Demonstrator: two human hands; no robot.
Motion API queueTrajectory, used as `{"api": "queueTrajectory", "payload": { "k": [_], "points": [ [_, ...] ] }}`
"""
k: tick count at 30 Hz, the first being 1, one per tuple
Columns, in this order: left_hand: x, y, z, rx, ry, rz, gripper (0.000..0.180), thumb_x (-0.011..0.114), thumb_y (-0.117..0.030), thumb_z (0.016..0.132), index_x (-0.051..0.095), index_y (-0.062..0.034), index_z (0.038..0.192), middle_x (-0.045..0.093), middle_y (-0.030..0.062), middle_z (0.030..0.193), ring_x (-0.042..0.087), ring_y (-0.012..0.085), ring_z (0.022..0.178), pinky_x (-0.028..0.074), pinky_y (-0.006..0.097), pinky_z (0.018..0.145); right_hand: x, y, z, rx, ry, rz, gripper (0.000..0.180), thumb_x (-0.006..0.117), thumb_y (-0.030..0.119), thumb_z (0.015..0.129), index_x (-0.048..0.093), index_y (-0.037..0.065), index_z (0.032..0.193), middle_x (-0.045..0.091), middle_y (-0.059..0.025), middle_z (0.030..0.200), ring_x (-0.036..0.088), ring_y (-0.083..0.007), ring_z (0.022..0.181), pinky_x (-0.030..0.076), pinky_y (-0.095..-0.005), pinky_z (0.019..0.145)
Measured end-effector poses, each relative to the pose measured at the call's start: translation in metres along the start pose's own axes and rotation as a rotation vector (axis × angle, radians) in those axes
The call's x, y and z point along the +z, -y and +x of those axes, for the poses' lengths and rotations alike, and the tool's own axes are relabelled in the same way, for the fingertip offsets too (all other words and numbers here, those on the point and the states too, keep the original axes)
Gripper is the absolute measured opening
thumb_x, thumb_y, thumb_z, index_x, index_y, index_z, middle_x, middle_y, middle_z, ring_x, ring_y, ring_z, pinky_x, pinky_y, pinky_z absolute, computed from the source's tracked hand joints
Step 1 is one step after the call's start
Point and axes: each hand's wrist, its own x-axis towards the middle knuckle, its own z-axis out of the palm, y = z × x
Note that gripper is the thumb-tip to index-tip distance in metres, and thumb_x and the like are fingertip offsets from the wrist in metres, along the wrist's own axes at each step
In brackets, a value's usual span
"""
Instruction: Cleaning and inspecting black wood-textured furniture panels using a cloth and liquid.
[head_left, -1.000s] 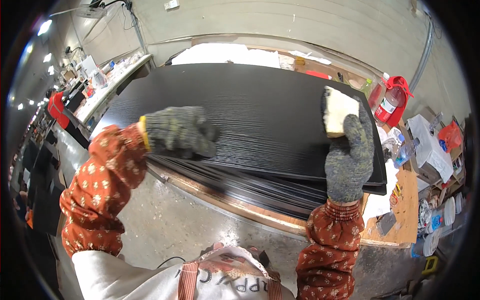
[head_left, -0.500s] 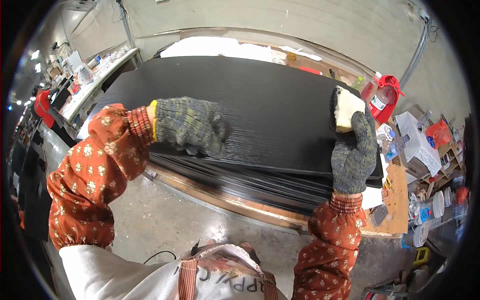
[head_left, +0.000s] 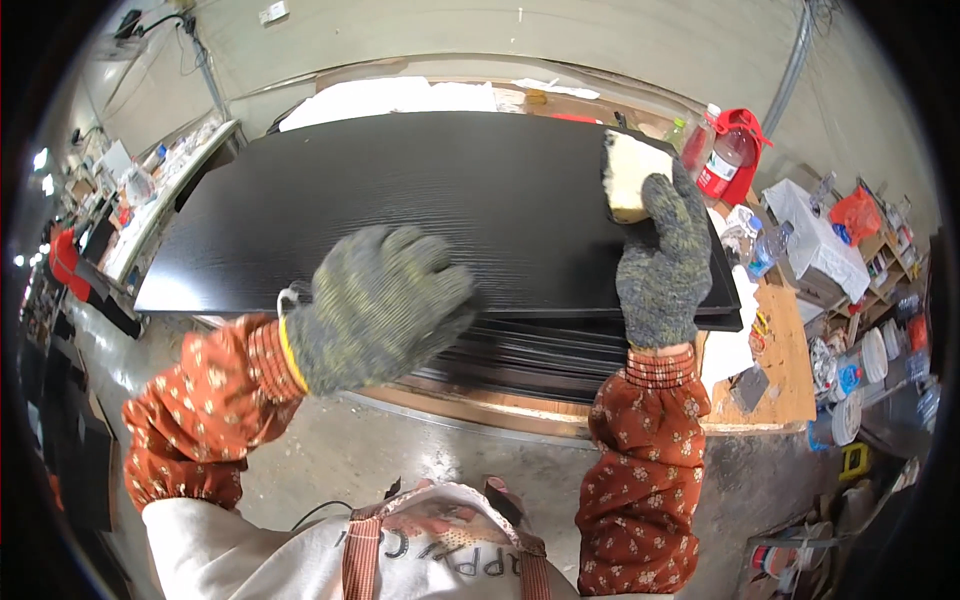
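Left hand (head_left: 375, 305) flat, right hand (head_left: 660, 255) gripping.

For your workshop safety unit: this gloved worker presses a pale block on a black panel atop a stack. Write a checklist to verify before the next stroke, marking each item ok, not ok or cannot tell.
1. Both hands gloved: ok; the left hand and right hand wear knit gloves.
2. Pale block gripped: ok, the right hand holds it against the top black panel.
3. Panel steadied: ok, the left hand rests near its front edge.
4. Panel square on the stack of panels: cannot tell.
5. Room at the right end: not ok; the red extinguisher and clutter stand close.
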Motion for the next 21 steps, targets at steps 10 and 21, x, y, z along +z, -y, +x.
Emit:
{"api": "queueTrajectory", "payload": {
  "k": [10, 21],
  "points": [
    [0.028, -0.019, -0.008, -0.044, -0.328, 0.126, 0.029, 0.076, -0.012, 0.067, 0.059, -0.0073, 0.089, 0.055, 0.0067, 0.079, 0.054, 0.0258, 0.068, 0.041, 0.041, 0.060, 0.001, 0.010, 0.006, 0.535, -0.078, 0.646, 0.062, 0.057, -0.021, 0.064, 0.061, 0.012, 0.116, 0.050, -0.0148, 0.131, 0.047, -0.0311, 0.124, 0.047, -0.0379, 0.099],
    [0.040, -0.031, -0.013, -0.078, -0.360, 0.201, 0.028, 0.074, -0.010, 0.068, 0.058, -0.0093, 0.092, 0.055, 0.0053, 0.085, 0.054, 0.0240, 0.072, 0.041, 0.040, 0.063, 0.006, 0.003, 0.000, 0.151, -0.043, 0.275, 0.059, 0.053, -0.022, 0.067, 0.062, 0.012, 0.115, 0.052, -0.0162, 0.128, 0.053, -0.0316, 0.116, 0.051, -0.0356, 0.090]
  ]
}}
